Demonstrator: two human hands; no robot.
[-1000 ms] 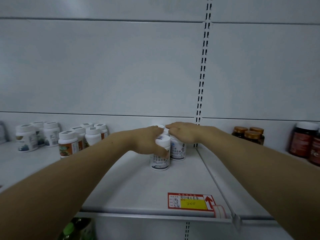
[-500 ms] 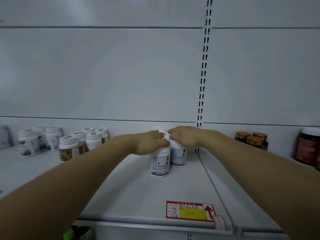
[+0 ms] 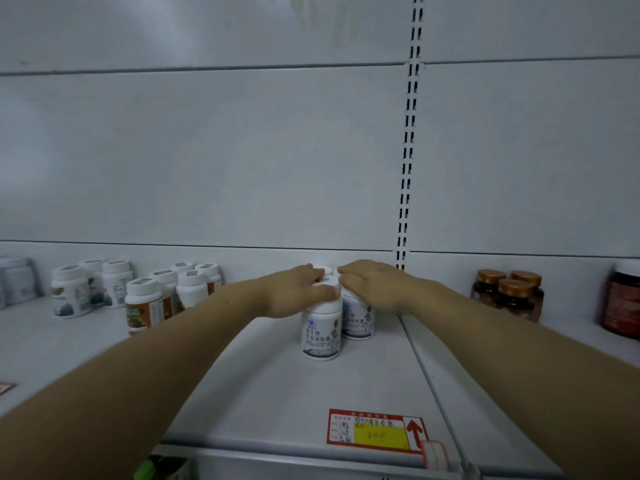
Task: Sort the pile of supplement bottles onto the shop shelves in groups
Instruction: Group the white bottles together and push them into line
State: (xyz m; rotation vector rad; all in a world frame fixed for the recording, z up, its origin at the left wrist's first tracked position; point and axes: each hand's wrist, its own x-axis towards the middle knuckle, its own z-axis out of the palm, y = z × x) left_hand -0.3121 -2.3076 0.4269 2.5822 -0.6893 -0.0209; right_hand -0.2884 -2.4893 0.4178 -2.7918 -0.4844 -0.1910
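While both hands lie on a small cluster of supplement bottles, the white shelf (image 3: pixel 270 393) runs out beneath the forearms and well away to either side. The left hand (image 3: pixel 294 292) is palm down, fingers fairly straight across the white caps, thumb laid along the front of the nearest cap. It clasps nothing. The right hand (image 3: pixel 372 285) is likewise flat and relaxed, its fingertips almost meeting the left hand's.

Well to the left of the left hand stand two finished groups, the orange-labelled bottles (image 3: pixel 143 308) and, further out, the blue-labelled bottles (image 3: pixel 71 297). Well to the right of the right hand sit three amber jars (image 3: pixel 507 296) with gold lids, and beyond them a dark red jar (image 3: pixel 623 306).

Under the hands, the front bottle (image 3: pixel 321 336) touches the second bottle (image 3: pixel 358 320); more caps peep out behind. All are capped and opaque, so their contents cannot be seen.

The step looks like squaring up this group. Next, I judge, the hands must lift off gently without tipping a bottle, then fetch more from the pile. A price tag (image 3: pixel 375 431) sits at the shelf edge, nearer the person than either hand.
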